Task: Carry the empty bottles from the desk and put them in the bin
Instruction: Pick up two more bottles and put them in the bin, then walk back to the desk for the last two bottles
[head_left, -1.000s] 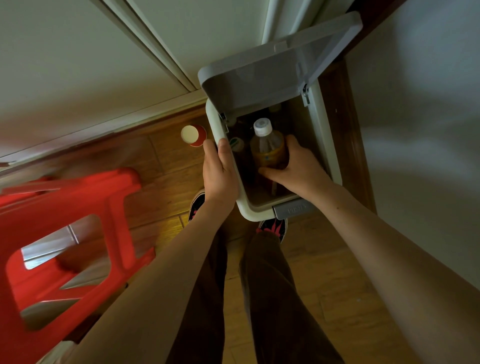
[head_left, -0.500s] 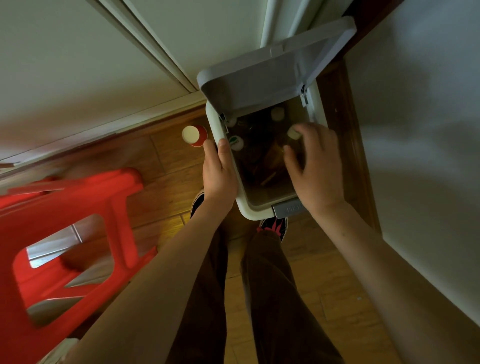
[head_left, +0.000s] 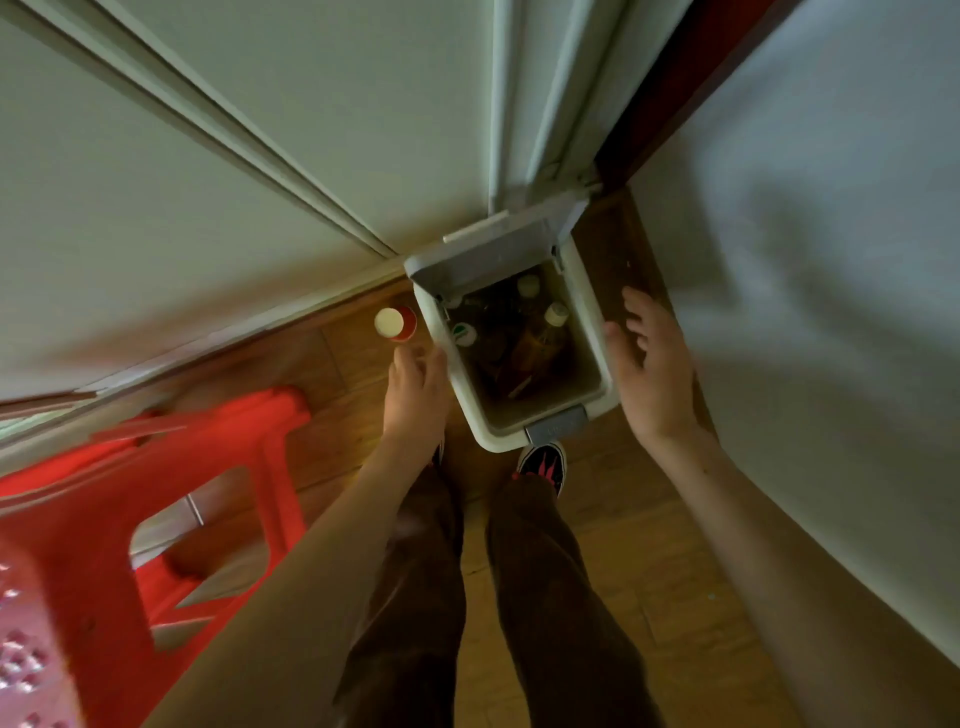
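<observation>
bin (head_left: 592, 332): stood on the floor (head_left: 649, 545), lid (head_left: 488, 260) raised.
bottles (head_left: 540, 338): lay inside the bin (caps upward).
left hand (head_left: 415, 395): grip loose, empty, at the bin's left rim.
right hand (head_left: 652, 374): grip apart, fingers spread, empty, just beside the right rim.

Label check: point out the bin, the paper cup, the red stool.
bin (head_left: 588, 312), head view, right rim
paper cup (head_left: 389, 321), head view, white open top
red stool (head_left: 78, 530), head view, red frame

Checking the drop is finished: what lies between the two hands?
The open bin with capped bottles inside stands between left hand and right hand, seen in head view.
</observation>
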